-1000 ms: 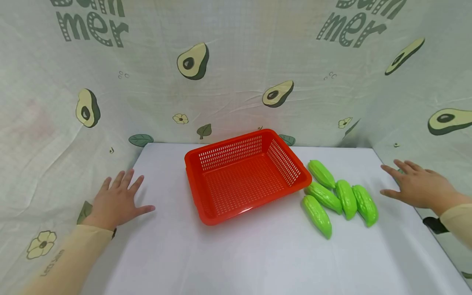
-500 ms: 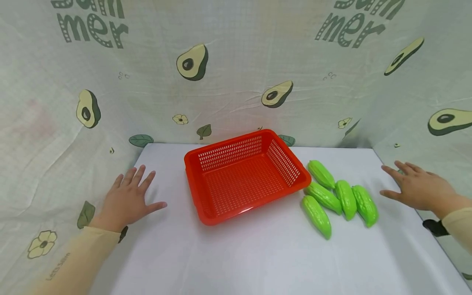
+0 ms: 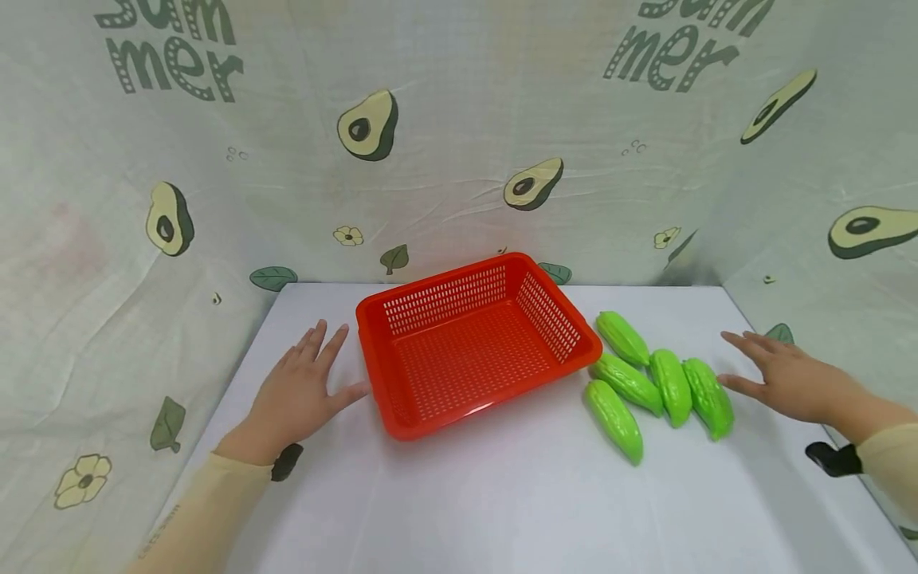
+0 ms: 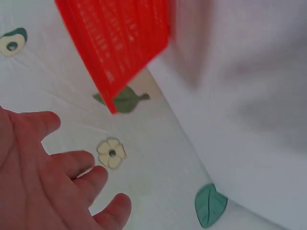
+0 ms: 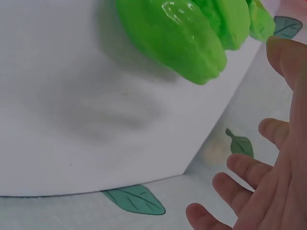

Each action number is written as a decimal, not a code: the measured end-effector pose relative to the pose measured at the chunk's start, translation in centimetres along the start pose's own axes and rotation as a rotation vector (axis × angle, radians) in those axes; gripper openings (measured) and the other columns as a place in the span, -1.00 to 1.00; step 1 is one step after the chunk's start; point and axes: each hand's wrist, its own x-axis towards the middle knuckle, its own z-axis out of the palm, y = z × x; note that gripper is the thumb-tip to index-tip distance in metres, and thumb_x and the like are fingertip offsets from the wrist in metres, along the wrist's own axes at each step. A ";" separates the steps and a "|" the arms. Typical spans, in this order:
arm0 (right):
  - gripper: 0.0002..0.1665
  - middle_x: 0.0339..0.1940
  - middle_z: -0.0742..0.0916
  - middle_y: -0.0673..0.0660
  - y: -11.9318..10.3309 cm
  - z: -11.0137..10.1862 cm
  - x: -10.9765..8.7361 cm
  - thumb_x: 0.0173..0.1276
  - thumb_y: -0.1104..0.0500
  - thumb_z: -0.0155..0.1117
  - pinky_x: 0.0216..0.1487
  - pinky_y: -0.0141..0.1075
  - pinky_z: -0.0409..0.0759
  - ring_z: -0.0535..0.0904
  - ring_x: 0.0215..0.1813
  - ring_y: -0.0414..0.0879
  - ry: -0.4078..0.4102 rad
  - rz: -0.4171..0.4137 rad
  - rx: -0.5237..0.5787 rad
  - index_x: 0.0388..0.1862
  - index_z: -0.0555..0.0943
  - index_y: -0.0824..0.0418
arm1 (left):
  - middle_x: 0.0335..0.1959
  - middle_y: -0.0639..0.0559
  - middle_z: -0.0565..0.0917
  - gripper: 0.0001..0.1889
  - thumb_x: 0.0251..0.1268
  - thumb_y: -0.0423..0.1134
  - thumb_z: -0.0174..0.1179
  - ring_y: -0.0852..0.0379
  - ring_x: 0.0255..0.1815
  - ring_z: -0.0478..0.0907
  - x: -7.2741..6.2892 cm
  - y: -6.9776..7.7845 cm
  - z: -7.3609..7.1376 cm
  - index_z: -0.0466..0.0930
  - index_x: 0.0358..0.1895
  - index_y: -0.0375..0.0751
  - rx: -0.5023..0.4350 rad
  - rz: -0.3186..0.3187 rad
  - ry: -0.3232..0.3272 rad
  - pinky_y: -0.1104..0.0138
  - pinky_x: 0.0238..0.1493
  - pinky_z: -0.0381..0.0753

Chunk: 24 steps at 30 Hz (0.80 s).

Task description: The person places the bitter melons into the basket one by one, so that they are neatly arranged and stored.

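Observation:
A red plastic basket (image 3: pixel 473 351) with perforated walls sits tilted across the middle of the white table. Just left of it is my left hand (image 3: pixel 297 391), fingers spread and thumb tip right at the basket's left side. In the left wrist view the palm (image 4: pixel 38 177) faces the camera with nothing in it, and the basket's corner (image 4: pixel 115 43) shows above. Several bright green bitter melons (image 3: pixel 672 388) lie in a cluster right of the basket. My right hand (image 3: pixel 796 379) hovers beside the rightmost bitter melon (image 3: pixel 708 399), its fingers extended and holding nothing.
The white table (image 3: pixel 488 510) stretches toward me in front of the basket. A pale cloth (image 3: pixel 445 104) printed with avocados, leaves and flowers hangs behind and along both sides. One bitter melon (image 3: pixel 622 338) lies close against the basket's right corner.
My left hand has moved right, from the table's left edge to the basket's left side. My right hand has shifted slightly left, toward the bitter melons. The view has moved a little.

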 end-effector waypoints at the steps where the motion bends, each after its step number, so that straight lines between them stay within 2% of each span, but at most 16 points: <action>1: 0.05 0.37 0.26 0.66 -0.3 0.1 0.0 0.43 -0.35 0.13 0.10 0.51 0.27 0.18 0.27 0.69 0.001 -0.018 0.032 0.57 0.04 0.30 | 0.56 -0.39 0.01 0.11 0.20 0.56 -0.04 -0.42 0.51 -0.01 0.0 0.4 0.2 0.00 0.60 -0.21 -0.018 0.002 -0.002 -0.25 0.34 0.20; 5: 0.00 0.38 0.30 0.61 -1.5 0.4 -0.2 0.46 -0.28 0.15 0.12 0.48 0.30 0.26 0.28 0.61 -0.007 -0.051 0.144 0.58 0.06 0.27 | 0.56 -0.38 0.01 0.17 0.11 0.61 -0.04 -0.40 0.51 0.02 0.0 1.9 1.0 -0.02 0.61 -0.18 -0.074 0.013 -0.016 -0.24 0.24 0.36; 11: -0.06 0.35 0.33 0.59 -2.8 1.3 -0.9 0.45 -0.18 0.23 0.04 0.41 0.43 0.39 0.21 0.56 -0.008 -0.081 0.250 0.56 0.12 0.29 | 0.57 -0.35 0.00 0.22 0.02 0.64 0.02 -0.36 0.51 0.05 -0.1 3.6 1.9 0.00 0.61 -0.16 -0.110 0.032 -0.046 -0.21 0.24 0.39; 17: -0.06 0.32 0.37 0.58 -3.4 2.5 -1.4 0.43 -0.15 0.27 -0.09 0.25 0.60 0.60 0.03 0.38 -0.026 -0.078 0.302 0.56 0.13 0.27 | 0.56 -0.35 0.04 0.26 -0.05 0.64 0.09 -0.36 0.49 0.10 -0.2 4.2 2.7 0.02 0.60 -0.18 -0.111 0.006 -0.077 -0.20 0.22 0.42; 24: 0.01 0.27 0.42 0.61 -3.1 3.3 -1.4 0.34 -0.15 0.37 -0.14 0.19 0.63 0.66 -0.08 0.30 -0.024 -0.069 0.302 0.53 0.14 0.30 | 0.56 -0.37 0.04 0.36 -0.10 0.64 0.14 -0.35 0.51 0.07 -0.6 4.4 3.1 -0.03 0.58 -0.36 -0.115 -0.019 -0.084 -0.20 0.32 0.31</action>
